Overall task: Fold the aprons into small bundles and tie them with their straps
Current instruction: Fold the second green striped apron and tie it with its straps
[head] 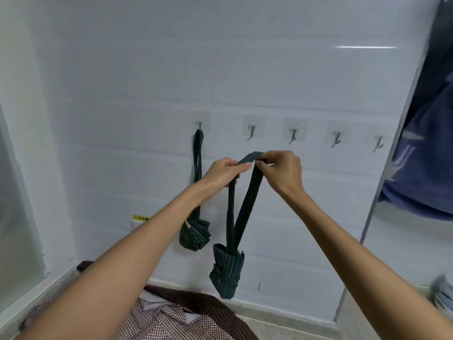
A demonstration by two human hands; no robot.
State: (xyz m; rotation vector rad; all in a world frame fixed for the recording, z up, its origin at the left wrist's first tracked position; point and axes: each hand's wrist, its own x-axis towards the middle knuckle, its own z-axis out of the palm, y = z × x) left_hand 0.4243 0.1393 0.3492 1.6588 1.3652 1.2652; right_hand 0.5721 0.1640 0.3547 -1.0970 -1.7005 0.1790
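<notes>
A person stands before a white tiled wall [269,77] and holds up a dark green striped fabric apron bundle [226,272] by its long dark strap loop [241,204]. The left hand [221,174] pinches the left side of the loop's top between thumb and fingers; the right hand [282,171] pinches the right side, fingers curled round the fabric. The loop's peak arches between the two hands, and both straps run down, long axis near vertical, to the bundle hanging free well below the fingers. The bundle appears folded and tied already, so the likely next step is hanging. The nearest bare metal wall hook [251,133] lies above and just behind the loop's peak, slightly nearer the right hand than the left; the move turns on lifting the loop's open top up and over that hook. A second dark green striped bundle [195,234] hangs from the leftmost hook [199,125]. Brown checked cloth [171,317] lies below.
</notes>
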